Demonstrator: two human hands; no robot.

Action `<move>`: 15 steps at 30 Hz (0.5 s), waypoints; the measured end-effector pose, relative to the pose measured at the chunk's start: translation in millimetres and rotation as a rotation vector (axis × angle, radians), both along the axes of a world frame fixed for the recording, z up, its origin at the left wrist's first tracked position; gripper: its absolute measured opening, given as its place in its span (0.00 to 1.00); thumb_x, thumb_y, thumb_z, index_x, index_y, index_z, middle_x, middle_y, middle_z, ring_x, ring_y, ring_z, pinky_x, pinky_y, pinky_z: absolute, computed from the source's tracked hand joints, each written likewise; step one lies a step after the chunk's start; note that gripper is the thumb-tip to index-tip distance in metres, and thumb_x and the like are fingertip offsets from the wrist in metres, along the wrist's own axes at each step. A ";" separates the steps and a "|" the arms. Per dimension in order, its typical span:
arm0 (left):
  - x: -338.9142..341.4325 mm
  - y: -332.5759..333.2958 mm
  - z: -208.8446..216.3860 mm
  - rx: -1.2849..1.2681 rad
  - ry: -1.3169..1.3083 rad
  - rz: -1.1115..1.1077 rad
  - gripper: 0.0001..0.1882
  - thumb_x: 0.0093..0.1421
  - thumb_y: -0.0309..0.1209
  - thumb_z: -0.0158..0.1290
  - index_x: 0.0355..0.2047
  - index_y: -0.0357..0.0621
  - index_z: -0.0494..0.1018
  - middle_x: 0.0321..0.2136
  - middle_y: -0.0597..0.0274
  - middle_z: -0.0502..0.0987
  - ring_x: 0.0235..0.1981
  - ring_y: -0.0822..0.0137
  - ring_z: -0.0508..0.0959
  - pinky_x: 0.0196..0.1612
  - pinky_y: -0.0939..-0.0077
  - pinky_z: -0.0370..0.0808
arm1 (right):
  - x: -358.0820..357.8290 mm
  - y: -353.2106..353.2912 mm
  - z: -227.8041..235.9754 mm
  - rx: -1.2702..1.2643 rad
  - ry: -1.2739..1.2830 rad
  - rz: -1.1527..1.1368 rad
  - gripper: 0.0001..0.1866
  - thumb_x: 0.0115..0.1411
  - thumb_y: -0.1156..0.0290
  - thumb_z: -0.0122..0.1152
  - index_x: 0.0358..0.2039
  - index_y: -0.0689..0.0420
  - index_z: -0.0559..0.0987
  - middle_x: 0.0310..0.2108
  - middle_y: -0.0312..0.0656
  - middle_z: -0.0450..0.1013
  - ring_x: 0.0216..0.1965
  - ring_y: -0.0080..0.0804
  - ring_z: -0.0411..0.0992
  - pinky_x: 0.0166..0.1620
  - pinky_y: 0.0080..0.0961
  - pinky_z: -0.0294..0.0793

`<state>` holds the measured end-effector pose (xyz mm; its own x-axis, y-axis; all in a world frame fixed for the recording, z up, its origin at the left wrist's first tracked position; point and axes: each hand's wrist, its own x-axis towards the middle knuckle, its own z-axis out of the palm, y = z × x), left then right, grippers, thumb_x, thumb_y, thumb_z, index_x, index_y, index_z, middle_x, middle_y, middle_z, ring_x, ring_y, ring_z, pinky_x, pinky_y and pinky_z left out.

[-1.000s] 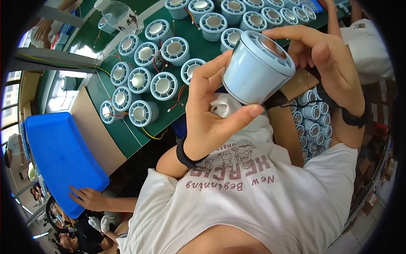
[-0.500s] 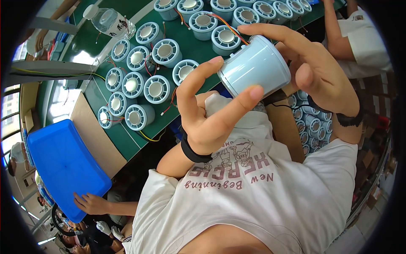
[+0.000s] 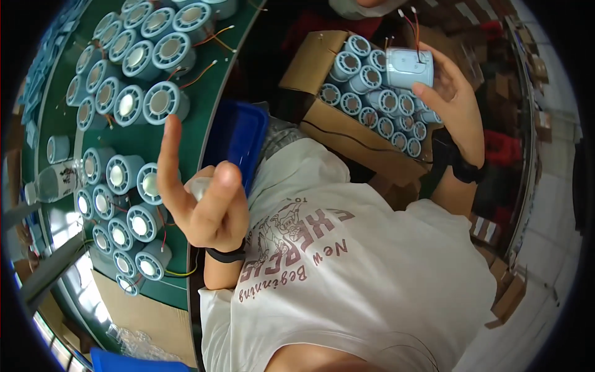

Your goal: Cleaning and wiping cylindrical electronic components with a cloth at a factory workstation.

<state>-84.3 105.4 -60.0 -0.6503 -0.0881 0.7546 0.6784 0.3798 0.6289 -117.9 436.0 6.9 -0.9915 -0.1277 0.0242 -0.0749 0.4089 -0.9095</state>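
Note:
My right hand (image 3: 457,105) grips a light-blue cylindrical housing (image 3: 400,67) by one end, thumb on one side and fingers behind. Red and dark wires with small white plugs stand up from it. It is tilted on its side above an open cardboard box (image 3: 365,139) packed with several similar blue housings (image 3: 387,102). My left hand (image 3: 211,208) is raised near the table edge, forefinger stretched out and thumb apart, with no housing in it. Something pale shows between its fingers, too small to tell. Just beyond its forefingertip stands a housing (image 3: 162,102) on the table.
Rows of blue housings (image 3: 139,56) with round metal discs and loose wires stand on the green table (image 3: 211,80). A clear bottle (image 3: 56,181) lies among them. A blue bin (image 3: 232,136) sits beside the table edge. Part of another person (image 3: 365,7) shows at the top.
The view has swung right. The housing, held between both hands before, is now in my right hand alone, over the box. My left hand has come off it.

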 end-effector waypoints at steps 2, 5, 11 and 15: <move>-5.9 0.9 2.8 0.006 -0.012 -0.014 0.23 0.58 0.15 0.52 0.50 0.55 0.76 0.57 0.33 0.64 0.31 0.67 0.77 0.27 0.85 0.70 | 32.1 38.5 -13.9 0.249 -0.156 -0.495 0.31 0.54 0.75 0.66 0.58 0.63 0.67 0.49 0.42 0.72 0.49 0.29 0.71 0.54 0.25 0.68; -12.2 4.3 3.9 -0.070 -0.012 0.017 0.22 0.61 0.18 0.49 0.54 0.51 0.71 0.55 0.32 0.66 0.43 0.56 0.77 0.41 0.74 0.72 | 67.6 111.1 -70.5 0.521 -0.246 -0.587 0.36 0.46 0.70 0.72 0.55 0.65 0.69 0.46 0.44 0.74 0.46 0.32 0.72 0.51 0.26 0.70; -16.4 8.2 5.3 -0.001 -0.080 -0.028 0.21 0.64 0.21 0.46 0.57 0.49 0.68 0.53 0.34 0.68 0.49 0.52 0.73 0.48 0.68 0.69 | 74.8 151.1 -149.1 0.788 -0.311 -0.627 0.45 0.38 0.65 0.77 0.57 0.66 0.67 0.48 0.52 0.73 0.48 0.43 0.72 0.51 0.32 0.70; -11.9 6.8 8.4 0.036 -0.102 -0.001 0.20 0.65 0.22 0.46 0.57 0.49 0.68 0.53 0.35 0.69 0.33 0.67 0.76 0.34 0.79 0.71 | 67.7 138.5 -167.1 0.713 -0.218 -0.674 0.46 0.38 0.64 0.77 0.58 0.62 0.66 0.51 0.53 0.71 0.51 0.46 0.70 0.53 0.35 0.68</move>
